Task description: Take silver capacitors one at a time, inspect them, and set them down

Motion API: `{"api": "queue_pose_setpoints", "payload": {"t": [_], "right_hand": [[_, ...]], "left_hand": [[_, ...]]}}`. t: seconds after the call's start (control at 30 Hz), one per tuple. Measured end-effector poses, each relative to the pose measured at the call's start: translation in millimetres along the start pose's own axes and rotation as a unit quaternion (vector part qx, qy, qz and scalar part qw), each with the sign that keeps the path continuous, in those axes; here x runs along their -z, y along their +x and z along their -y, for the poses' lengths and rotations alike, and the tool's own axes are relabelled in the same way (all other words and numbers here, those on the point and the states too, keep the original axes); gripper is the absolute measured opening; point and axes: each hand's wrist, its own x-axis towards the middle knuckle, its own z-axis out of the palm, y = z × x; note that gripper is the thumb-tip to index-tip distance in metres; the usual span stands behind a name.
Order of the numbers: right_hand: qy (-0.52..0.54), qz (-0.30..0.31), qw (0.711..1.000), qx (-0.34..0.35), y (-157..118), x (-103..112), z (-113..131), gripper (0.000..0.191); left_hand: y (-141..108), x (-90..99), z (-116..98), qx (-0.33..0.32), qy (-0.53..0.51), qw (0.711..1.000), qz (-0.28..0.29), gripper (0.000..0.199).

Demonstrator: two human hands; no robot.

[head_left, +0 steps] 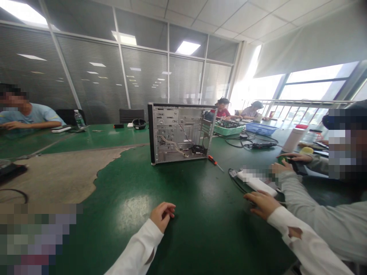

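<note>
My left hand (163, 217) rests on the green table, fingers loosely bent and thumb apart, holding nothing I can see. To the right, my right hand (263, 204) is open with its fingers stretched out beside a long white power strip (259, 184); whether it touches the strip is not clear. A dark cable (237, 182) runs by the strip. Farther off, an open computer case (182, 133) stands upright, its metal bays, loose wires and a black fan (197, 149) showing. A screwdriver (212, 160) with an orange and black handle lies at its lower right corner.
A co-worker's grey sleeve (298, 196) and hands are close on my right. Behind stand a green basket (229, 130) of parts, a blue basket (260, 129), a black power tool (262, 145) and a white bottle (294, 139). The table covering (114, 191) has a torn edge at left.
</note>
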Motion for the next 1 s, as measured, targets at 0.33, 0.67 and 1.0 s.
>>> {"api": "queue_pose_setpoints", "payload": {"t": [0.33, 0.67, 1.0], "right_hand": [[0.25, -0.062, 0.933, 0.251, 98, 21, 190, 0.068], [0.479, -0.134, 0.847, 0.186, 122, -39, 239, 0.073], [0.506, -0.159, 0.822, 0.209, 138, -31, 251, 0.066]], "left_hand": [[-3, 8.6, -5, 0.006, 0.02, 0.996, -0.09, 0.049], [5, 27.5, 20, 0.043, 0.055, 0.984, -0.167, 0.051], [28, 42.7, 27, 0.054, 0.117, 0.985, -0.115, 0.052]]}}
